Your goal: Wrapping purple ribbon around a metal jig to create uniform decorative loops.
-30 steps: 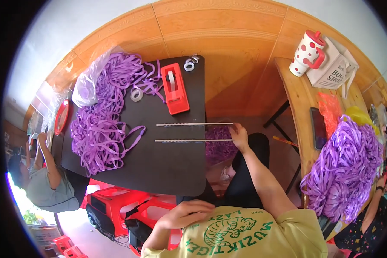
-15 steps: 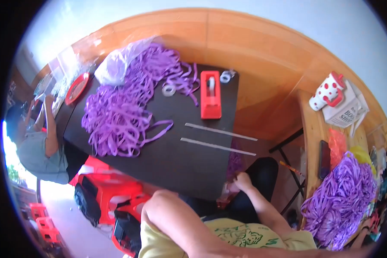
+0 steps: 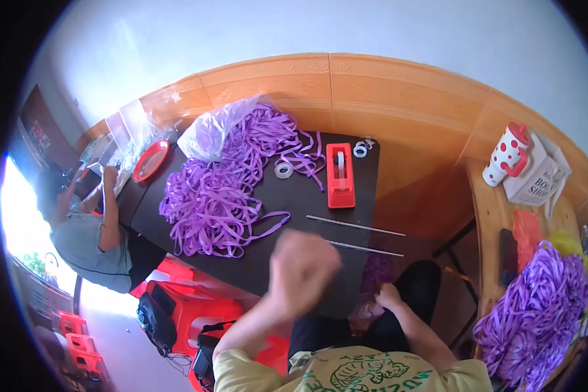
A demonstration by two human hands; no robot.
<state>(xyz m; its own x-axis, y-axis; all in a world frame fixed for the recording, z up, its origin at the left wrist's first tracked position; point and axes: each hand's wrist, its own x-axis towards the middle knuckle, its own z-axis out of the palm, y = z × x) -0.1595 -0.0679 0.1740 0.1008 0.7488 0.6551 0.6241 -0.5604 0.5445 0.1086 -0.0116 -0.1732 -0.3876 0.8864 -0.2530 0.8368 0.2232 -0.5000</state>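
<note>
Before you, ribbon (image 3: 209,219) in purple on a near-black table (image 3: 287,196); rods (image 3: 356,225) pale, whitish; tape dispenser (image 3: 341,195) bright red; your shirt (image 3: 380,375) yellow-green, printed in darker green; your trousers (image 3: 419,287) black; to your right, tumbler (image 3: 507,158) white with red spots, lid and handle red; bag (image 3: 536,186) cream, dark lettering; wall panelling (image 3: 398,98) orange-brown; stool (image 3: 199,307) red.

A yellow short-sleeved T-shirt (image 3: 411,367) bears a green line drawing (image 3: 370,374) of a striped tiger, with green lettering (image 3: 408,384); black trousers (image 3: 418,284).
</note>
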